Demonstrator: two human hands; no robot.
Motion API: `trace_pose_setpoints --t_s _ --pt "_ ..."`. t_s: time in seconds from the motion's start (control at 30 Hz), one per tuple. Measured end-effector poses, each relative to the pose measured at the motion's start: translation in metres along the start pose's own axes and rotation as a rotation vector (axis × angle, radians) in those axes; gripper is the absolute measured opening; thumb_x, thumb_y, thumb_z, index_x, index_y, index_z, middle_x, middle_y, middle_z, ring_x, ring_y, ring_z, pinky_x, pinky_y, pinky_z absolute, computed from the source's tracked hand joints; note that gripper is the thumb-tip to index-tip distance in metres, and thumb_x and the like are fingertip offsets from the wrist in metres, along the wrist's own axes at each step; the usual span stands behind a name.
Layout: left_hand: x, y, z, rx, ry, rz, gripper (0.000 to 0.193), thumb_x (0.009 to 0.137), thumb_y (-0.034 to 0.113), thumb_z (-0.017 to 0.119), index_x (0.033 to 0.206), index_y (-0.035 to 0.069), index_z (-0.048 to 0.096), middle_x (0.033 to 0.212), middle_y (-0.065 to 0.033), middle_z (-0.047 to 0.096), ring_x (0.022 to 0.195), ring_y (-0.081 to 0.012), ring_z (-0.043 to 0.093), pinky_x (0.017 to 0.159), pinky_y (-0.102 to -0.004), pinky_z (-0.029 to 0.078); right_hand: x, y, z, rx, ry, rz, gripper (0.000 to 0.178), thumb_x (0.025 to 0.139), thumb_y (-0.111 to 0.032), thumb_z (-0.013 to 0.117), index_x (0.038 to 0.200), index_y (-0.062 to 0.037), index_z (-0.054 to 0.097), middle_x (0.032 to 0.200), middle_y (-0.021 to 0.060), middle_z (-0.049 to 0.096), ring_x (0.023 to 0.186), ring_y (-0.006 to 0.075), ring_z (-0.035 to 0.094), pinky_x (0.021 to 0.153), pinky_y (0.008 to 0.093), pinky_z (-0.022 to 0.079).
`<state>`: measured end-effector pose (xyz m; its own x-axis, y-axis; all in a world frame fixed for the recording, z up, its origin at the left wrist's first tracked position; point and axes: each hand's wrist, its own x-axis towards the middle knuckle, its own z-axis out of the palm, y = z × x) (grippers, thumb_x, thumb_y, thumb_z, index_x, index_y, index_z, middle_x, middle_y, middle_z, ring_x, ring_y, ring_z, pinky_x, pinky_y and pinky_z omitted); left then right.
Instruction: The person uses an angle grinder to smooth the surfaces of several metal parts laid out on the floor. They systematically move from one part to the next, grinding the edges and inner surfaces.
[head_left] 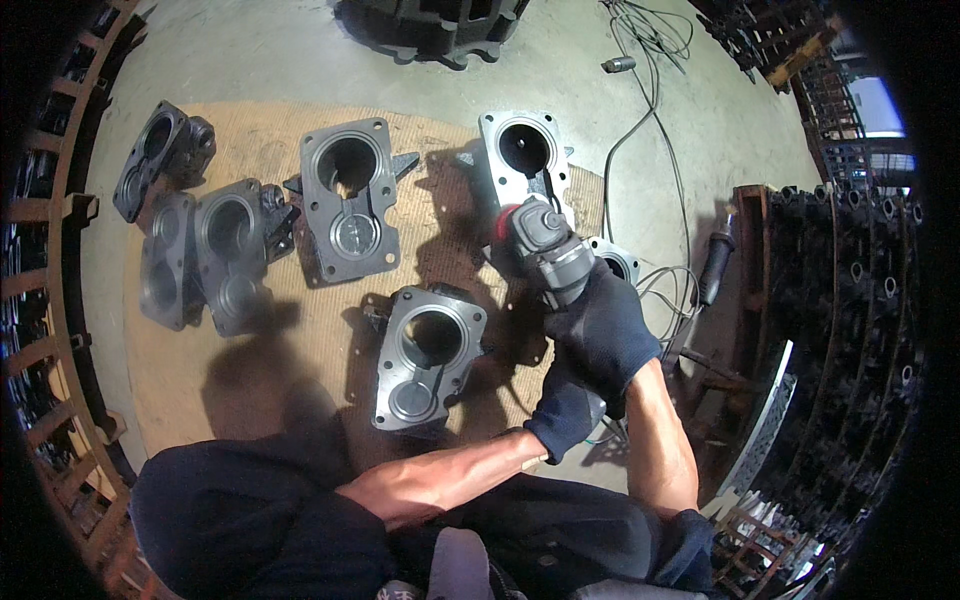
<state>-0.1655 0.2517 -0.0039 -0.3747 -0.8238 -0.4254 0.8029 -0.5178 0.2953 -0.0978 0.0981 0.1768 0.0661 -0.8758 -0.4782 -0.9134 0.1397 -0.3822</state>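
An angle grinder [560, 262] with a grey head and a reddish disc rests over the near part of a machined metal housing [490, 140]. My right hand [608, 330], in a dark glove, is wrapped round the grinder's body just behind its head. Lower down, my left hand [562, 408], gloved too, closes round the tool's rear end, which is mostly hidden. Another housing [612, 256] shows partly behind the right hand. To the left of the hands lies a housing [430, 350] with one large bore and a smaller round recess.
More housings [347, 205] stand on the cardboard sheet [250, 125] at left. A large dark casting [430, 30] sits on the floor at the far side. Cables [655, 100] run down the right past a black handheld tool [716, 262]. Stacked dark parts [840, 290] rise at right.
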Motion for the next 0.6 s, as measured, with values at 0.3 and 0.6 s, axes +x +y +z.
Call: trace_pose_setpoints --t_s 0.3,0.6 --pt "-0.072 0.027 0.017 0.76 0.025 -0.089 0.053 0.092 0.02 0.073 0.138 0.003 0.053 0.139 -0.0165 0.056 0.133 -0.0276 0.05 0.11 -0.0377 0.04 -0.03 0.014 0.005 -0.037 -0.045 0.096 0.065 0.067 -0.027 0.081 0.121 0.0034 0.059 0.103 0.0273 0.073 0.101 0.0416 0.072 0.088 0.045 0.057" --pt "-0.062 0.053 0.033 0.811 -0.037 0.017 0.065 0.091 0.023 0.075 0.145 0.002 0.045 0.136 -0.018 0.056 0.131 -0.0273 0.052 0.109 -0.0374 0.041 -0.026 0.046 0.006 0.075 0.021 0.073 0.073 0.064 -0.032 0.085 0.122 0.0023 0.056 0.101 0.028 0.072 0.099 0.0435 0.071 0.084 0.0458 0.059"
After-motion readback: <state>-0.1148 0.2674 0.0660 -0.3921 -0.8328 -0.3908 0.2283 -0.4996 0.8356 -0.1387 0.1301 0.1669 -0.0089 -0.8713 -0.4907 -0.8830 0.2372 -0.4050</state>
